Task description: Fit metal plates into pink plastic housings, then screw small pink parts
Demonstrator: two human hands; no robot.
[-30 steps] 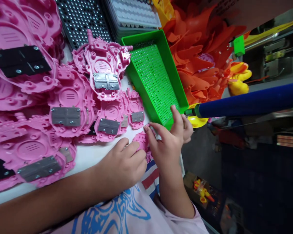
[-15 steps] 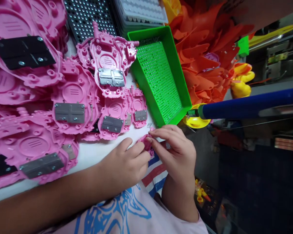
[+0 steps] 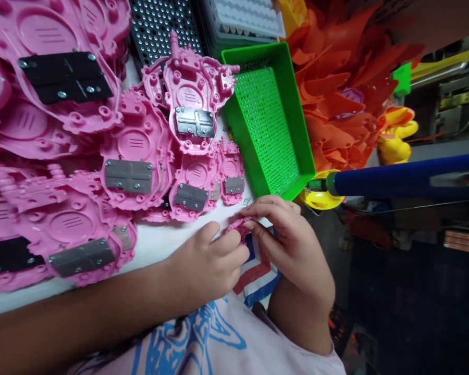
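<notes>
A small pink plastic piece [image 3: 237,226] is between my two hands, mostly covered by fingers. My left hand [image 3: 213,258] comes in from the left with its fingers curled against the piece. On the right, my right hand [image 3: 285,234] pinches the piece's upper edge between thumb and fingers. Just beyond the hands, a pink shell [image 3: 231,167] with a grey screwed-on plate lies on the white table [image 3: 152,245]. More pink shells [image 3: 136,143] with grey or black plates are piled to the left.
A green perforated basket [image 3: 268,125] stands beyond my right hand. Behind are a black perforated tray [image 3: 164,31] and stacked clear trays [image 3: 244,23]. Orange pieces [image 3: 336,104] are heaped at the back right. A blue tool [image 3: 406,176] hangs at the right, beside a yellow piece [image 3: 322,198].
The camera view has shifted, so the shells and basket appear further right. Both hands stay at the small pink piece, which is turned slightly and a little more covered by my right fingers.
</notes>
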